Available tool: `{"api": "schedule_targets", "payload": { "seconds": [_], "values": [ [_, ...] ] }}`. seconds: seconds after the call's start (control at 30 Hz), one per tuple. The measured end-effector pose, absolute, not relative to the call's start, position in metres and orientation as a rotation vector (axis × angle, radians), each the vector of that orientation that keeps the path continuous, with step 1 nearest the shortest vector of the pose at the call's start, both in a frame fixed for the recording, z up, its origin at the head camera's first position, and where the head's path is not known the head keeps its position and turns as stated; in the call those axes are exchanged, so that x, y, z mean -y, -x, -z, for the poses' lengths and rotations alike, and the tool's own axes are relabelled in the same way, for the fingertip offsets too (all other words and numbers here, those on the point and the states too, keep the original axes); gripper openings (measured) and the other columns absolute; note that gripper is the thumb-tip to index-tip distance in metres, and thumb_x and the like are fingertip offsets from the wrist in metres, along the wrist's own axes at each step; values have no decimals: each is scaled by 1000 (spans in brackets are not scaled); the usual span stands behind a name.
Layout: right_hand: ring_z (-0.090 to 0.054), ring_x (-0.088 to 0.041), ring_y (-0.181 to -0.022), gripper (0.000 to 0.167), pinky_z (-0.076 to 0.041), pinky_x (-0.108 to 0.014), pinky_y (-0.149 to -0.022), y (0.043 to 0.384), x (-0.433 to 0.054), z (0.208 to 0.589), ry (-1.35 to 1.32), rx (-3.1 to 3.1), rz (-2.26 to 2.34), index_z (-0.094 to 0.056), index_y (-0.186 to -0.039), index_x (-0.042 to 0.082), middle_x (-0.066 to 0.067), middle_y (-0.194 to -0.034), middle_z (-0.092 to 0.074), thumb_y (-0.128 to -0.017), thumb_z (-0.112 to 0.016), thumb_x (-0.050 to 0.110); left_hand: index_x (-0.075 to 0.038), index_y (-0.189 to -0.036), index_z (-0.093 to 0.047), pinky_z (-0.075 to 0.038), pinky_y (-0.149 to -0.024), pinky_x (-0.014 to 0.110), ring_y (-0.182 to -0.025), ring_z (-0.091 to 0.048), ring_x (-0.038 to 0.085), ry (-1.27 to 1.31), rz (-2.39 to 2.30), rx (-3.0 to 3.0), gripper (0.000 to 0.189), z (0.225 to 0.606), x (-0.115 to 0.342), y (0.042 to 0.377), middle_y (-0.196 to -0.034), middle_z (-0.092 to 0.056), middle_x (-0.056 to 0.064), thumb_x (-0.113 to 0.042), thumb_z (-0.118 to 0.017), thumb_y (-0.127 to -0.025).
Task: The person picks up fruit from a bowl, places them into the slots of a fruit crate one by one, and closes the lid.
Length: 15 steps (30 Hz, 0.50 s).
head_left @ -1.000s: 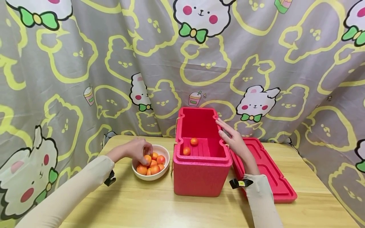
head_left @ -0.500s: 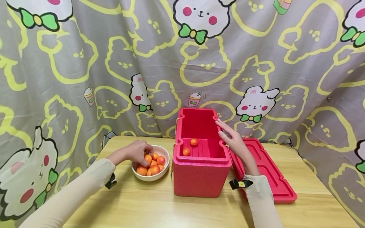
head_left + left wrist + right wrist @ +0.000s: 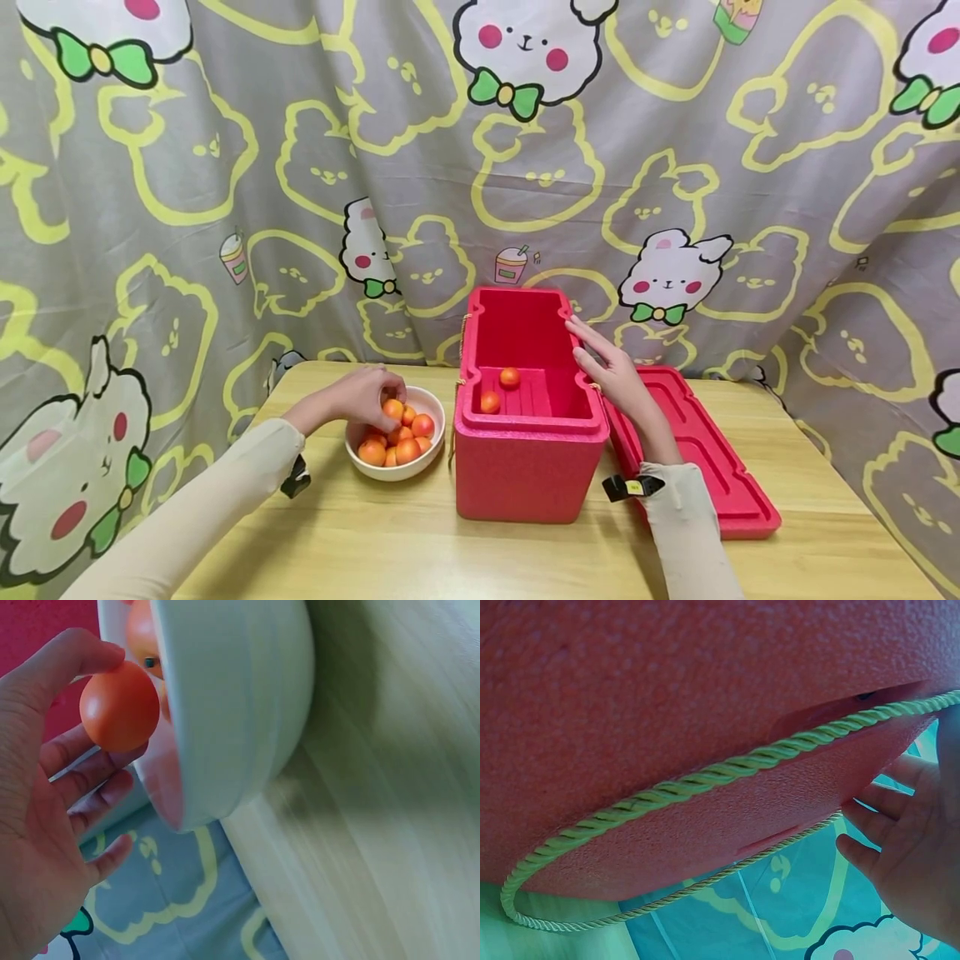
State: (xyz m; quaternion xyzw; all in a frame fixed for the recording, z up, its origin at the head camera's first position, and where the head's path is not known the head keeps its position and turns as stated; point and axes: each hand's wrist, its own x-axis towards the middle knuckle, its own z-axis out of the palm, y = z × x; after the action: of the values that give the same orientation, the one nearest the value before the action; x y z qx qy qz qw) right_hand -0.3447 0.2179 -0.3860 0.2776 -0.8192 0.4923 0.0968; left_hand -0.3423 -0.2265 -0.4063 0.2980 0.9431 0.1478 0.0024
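At the white bowl (image 3: 395,473), my left hand (image 3: 362,397) pinches a tangerine (image 3: 120,706) between thumb and fingertips, just over the rim. Several more tangerines (image 3: 407,451) fill the bowl. Right of it stands an open red foam box (image 3: 528,475), with two tangerines, one farther back (image 3: 509,377) and one nearer (image 3: 490,402), on its floor. My right hand (image 3: 613,371) rests on the box's right rim with fairly straight fingers. In the right wrist view, its fingers reach to the box's edge beside a twisted gold rope handle (image 3: 727,769).
The red lid (image 3: 712,467) lies on the wooden table (image 3: 337,542) to the right of the box, partly behind my right forearm. A patterned grey curtain (image 3: 420,167) hangs behind the table. Gold rope (image 3: 452,442) also hangs at the box's left side.
My left hand has shifted very slightly right and lifted its tangerine a little among the others in the bowl. The right hand stays on the box rim.
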Motion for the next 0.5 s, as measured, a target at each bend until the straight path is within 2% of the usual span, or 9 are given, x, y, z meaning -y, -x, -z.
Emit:
{"api": "schedule_targets", "payload": {
  "seconds": [0.1,0.33,0.5],
  "values": [
    [-30,-28,-154,59,-50,-53,-103,345,-218,386,-822,2431,-1454,-39,-158,25,2,-169,-28,-102,-57,31,-25,-85,-69,-35,-72,31,-78,-46,12,-974,-476,-2979,30,402,226,343,-77,-61,-13,-37,-87,-64],
    [-30,-30,-154,58,-48,-55,-104,347,-218,387,-825,2433,-1445,-39,-158,25,1,-169,-28,-103,-56,30,-23,-85,-70,-33,-82,37,-85,-56,24,-980,-526,-3019,25,387,221,344,-76,-64,-14,-31,-85,-66],
    [-30,-29,-154,58,-47,-56,-105,347,-218,387,-827,2431,-1450,-39,-157,25,1,-168,-28,-102,-57,29,-21,-87,-71,-34,-81,37,-87,-55,24,-962,-582,-3050,25,378,218,345,-82,-67,-11,-30,-85,-67]
  ]
}}
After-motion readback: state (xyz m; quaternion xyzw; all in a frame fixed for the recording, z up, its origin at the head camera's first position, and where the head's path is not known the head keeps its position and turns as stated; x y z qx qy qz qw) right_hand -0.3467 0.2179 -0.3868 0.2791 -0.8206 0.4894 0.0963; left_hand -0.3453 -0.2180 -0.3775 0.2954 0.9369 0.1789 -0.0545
